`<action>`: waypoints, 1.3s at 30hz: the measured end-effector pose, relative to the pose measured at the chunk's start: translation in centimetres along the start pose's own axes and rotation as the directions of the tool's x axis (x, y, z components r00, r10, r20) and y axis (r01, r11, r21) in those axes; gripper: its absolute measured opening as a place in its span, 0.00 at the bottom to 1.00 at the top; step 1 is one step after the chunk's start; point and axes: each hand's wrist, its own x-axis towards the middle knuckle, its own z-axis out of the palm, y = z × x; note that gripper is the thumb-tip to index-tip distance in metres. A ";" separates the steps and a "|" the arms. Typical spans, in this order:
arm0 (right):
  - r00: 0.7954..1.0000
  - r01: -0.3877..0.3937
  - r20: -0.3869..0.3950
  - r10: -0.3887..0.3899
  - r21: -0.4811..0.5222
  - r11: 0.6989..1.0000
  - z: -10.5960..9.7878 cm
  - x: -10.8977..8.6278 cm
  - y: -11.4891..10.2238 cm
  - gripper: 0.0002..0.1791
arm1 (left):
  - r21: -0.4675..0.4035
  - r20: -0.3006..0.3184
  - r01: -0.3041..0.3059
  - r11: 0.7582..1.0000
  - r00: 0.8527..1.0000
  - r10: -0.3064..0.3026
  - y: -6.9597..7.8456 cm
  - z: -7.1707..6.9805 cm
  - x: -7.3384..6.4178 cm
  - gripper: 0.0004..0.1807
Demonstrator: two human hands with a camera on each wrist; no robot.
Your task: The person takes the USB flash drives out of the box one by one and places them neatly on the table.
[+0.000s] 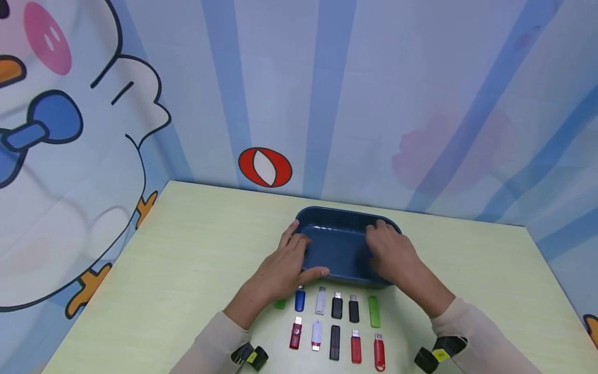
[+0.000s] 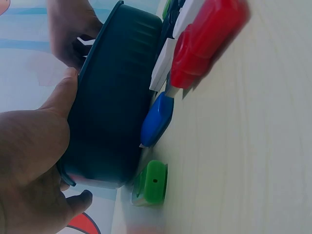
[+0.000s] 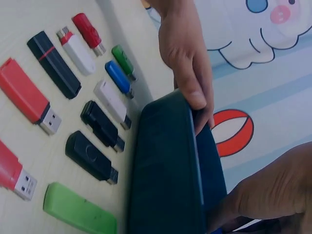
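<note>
A dark blue rectangular bin (image 1: 338,254) stands on the table behind rows of USB sticks. My left hand (image 1: 282,267) holds its left end, fingers over the side rim and thumb along the near rim. At the bin's right end, my right hand (image 1: 396,254) reaches inside with curled fingers. A small bright blue object (image 1: 371,254) shows at its fingers, mostly covered by the hand. Closest to my left hand are a green USB stick (image 2: 154,183), partly hidden in the head view, and a blue USB stick (image 1: 300,299).
In front of the bin, the back row has a white stick (image 1: 320,301), black sticks (image 1: 337,306) and a light green stick (image 1: 374,311). The front row holds red sticks (image 1: 379,353), a pale one (image 1: 316,333) and a long black one (image 1: 334,343). A printed backdrop (image 1: 289,104) rises behind.
</note>
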 end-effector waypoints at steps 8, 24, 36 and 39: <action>0.999 0.009 -0.048 -0.008 0.021 1.000 -1.1 -0.8 -1.7 0.20 | 0.000 0.009 0.006 1.000 1.000 -0.006 0.1 -0.2 -0.1 0.49; 0.994 0.032 -0.106 -0.018 0.128 0.991 -2.6 -2.3 -4.1 0.29 | 0.013 0.008 -0.004 1.000 1.000 0.004 0.0 -0.3 -0.2 0.49; 0.990 0.087 -0.122 -0.069 0.151 0.985 -3.1 -3.3 -5.6 0.30 | 0.014 0.009 -0.008 1.000 1.000 0.008 -0.2 -0.2 -0.3 0.49; 0.987 0.113 -0.132 -0.094 0.149 0.982 -3.1 -3.6 -6.0 0.30 | 0.012 0.007 -0.015 1.000 1.000 0.015 -0.2 -0.2 -0.3 0.48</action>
